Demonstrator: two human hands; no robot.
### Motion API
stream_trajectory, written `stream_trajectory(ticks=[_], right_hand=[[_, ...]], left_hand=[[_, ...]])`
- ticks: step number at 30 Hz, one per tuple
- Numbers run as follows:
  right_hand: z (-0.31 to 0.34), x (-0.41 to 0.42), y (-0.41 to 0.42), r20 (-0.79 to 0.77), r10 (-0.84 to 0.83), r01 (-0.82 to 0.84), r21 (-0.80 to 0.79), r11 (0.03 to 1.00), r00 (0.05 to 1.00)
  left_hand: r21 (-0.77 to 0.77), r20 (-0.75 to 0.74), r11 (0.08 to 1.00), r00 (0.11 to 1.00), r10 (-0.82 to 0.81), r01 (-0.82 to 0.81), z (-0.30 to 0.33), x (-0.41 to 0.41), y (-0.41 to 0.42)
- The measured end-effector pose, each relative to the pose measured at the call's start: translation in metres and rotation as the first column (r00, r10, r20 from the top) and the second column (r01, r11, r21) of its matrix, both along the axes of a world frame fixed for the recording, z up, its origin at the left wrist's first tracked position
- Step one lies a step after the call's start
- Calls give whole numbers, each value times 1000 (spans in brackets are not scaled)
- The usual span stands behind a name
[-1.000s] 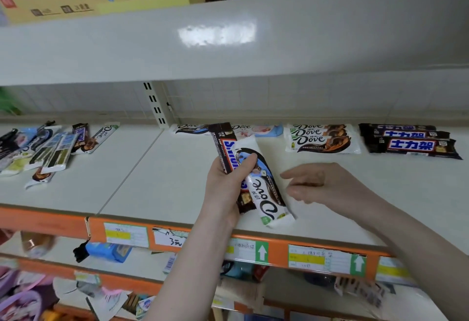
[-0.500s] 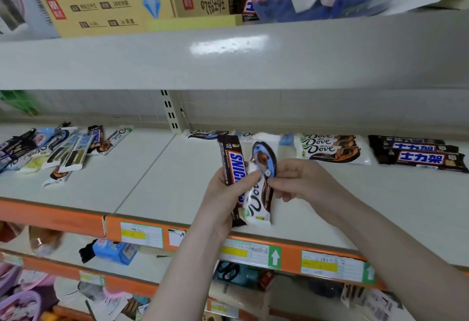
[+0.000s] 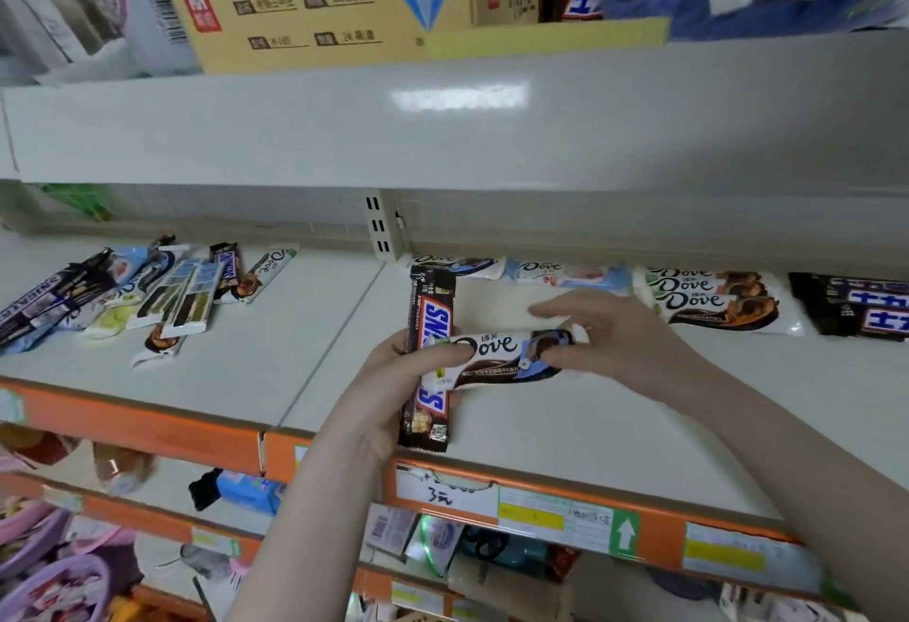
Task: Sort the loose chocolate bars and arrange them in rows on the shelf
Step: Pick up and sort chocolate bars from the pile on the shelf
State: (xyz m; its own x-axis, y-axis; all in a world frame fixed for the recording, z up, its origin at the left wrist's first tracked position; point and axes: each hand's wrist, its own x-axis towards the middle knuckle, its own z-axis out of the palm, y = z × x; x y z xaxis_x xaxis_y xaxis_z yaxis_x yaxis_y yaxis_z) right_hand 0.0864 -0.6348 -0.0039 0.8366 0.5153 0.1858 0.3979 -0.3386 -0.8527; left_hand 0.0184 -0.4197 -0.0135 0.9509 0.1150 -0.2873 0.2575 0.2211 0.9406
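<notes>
My left hand grips an upright brown Snickers bar over the white shelf. A white Dove bar lies crosswise in front of it, its left end under my left thumb and its right end pinched by my right hand. Along the back of the shelf lie two single Dove bars, a stack of Dove bars and dark blue-labelled bars at the far right. A loose mixed pile of bars sits on the left shelf section.
An upper shelf overhangs close above, carrying a yellow cardboard box and bagged goods. The orange front rail with price labels edges the shelf. Lower shelves hold assorted packets and purple baskets.
My right hand came in from the right and took hold of the Dove bar. The bar turned from slanting upright to lying crosswise in front of the Snickers bar.
</notes>
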Motion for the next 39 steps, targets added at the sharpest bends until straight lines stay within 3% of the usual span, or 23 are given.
stream_trajectory(ticks=[6, 10, 14, 18, 22, 26, 29, 33, 39], right_hand=[[-10, 1, 29, 245, 99, -26, -285, 958, 964], [-16, 3, 48, 478, 83, 69, -291, 954, 874], [-22, 18, 60, 674, 72, 182, -298, 937, 735], [-23, 46, 70, 701, 7, 251, -265, 931, 713], [-26, 72, 79, 707, -128, 405, -238, 883, 695], [-29, 98, 89, 607, -53, 288, -296, 911, 793], [-31, 110, 97, 590, 9, 201, -289, 936, 807], [-40, 118, 103, 587, 10, 264, -380, 886, 809], [-44, 114, 109, 621, -5, 308, -382, 871, 784]], left_hand=[[-66, -70, 992, 992, 105, -110, -3, 10, 30], [-196, -121, 972, 986, 111, -133, -6, 15, 45], [-379, -149, 892, 968, 203, -245, -8, 23, 63], [-548, -152, 792, 963, 224, -271, -11, 28, 77], [-577, -155, 786, 975, 162, -222, -14, 29, 83], [-592, -173, 780, 977, 123, -203, -14, 28, 87], [-603, -177, 775, 979, 102, -189, -15, 28, 88], [-616, -166, 770, 983, 81, -167, -16, 29, 89], [-620, -157, 770, 986, 64, -149, -18, 27, 90]])
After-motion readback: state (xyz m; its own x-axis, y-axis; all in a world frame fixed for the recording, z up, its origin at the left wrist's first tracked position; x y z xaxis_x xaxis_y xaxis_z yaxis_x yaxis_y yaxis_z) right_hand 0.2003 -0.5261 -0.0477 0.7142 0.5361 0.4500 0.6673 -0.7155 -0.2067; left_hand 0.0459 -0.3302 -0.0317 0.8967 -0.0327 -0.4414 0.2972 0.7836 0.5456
